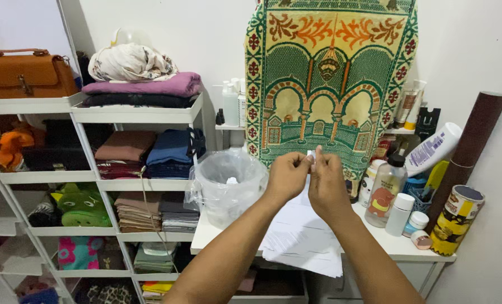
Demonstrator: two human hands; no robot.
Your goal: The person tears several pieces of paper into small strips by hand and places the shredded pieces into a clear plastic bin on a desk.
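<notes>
Small white scrap (311, 159), probably paper or a sticker, kind not clear, is pinched between the fingertips of both hands at mid-frame, lifted well above the tabletop (386, 243) so it can be worked at eye level. Left hand (287, 175) is closed into a pinch, thumb and forefinger on the scrap's left edge. Right hand (327, 183) is likewise closed to a pinch on the right edge, the other fingers curled in. Whether the scrap is being peeled or torn cannot be told.

Below the hands a white sheet of paper (301, 239) is laid on the tabletop, its near edge hanging over the front. Just left of the hands a bin lined with a clear plastic bag (228, 183) is stood on the tabletop, close enough to take waste. Far behind, a green and gold patterned rug (329, 73) is hung over something against the wall. To the right, a clear pump bottle (387, 188), a small white bottle (400, 214), small round jars (417, 225) and a printed tube can (456, 219) are crowded at the tabletop's edge, with a brown roll (470, 146) leaned on the wall. On the left, white shelves (138, 115) are stacked with folded clothes (149, 146), and a tan handbag (25, 73) is kept on top.
</notes>
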